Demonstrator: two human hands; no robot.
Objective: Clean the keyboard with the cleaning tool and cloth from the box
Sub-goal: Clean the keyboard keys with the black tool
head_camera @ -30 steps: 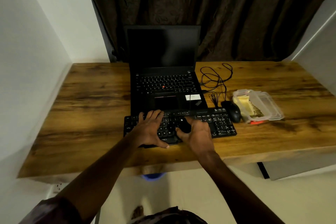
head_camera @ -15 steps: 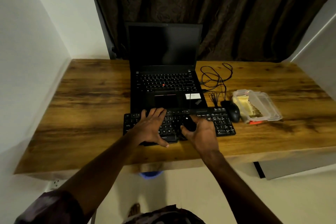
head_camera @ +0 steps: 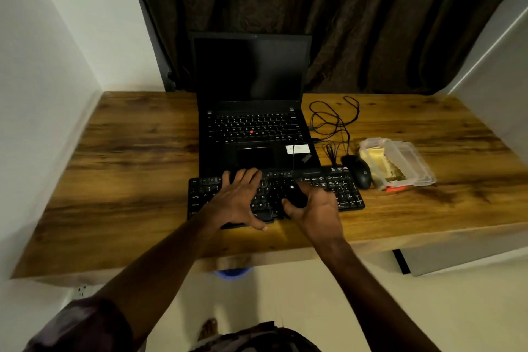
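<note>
A black keyboard [head_camera: 343, 191] lies on the wooden desk in front of the laptop. My left hand [head_camera: 237, 200] rests flat on its left half with fingers spread, pressing it down. My right hand [head_camera: 317, 208] grips a small black cleaning tool [head_camera: 295, 194] over the middle keys; the tool's working end is hidden against the dark keys. A clear plastic box [head_camera: 400, 163] holding a yellow cloth stands at the right, its lid tilted on top.
An open black laptop [head_camera: 251, 123] stands behind the keyboard. A black mouse [head_camera: 361, 173] and its coiled cable [head_camera: 334, 120] lie between keyboard and box. The wooden desk [head_camera: 128, 166] meets white walls at left and right, with a dark curtain behind.
My right hand with the tool has shifted slightly rightward along the keys. My left hand has stayed flat on the keyboard. The view has drifted a little.
</note>
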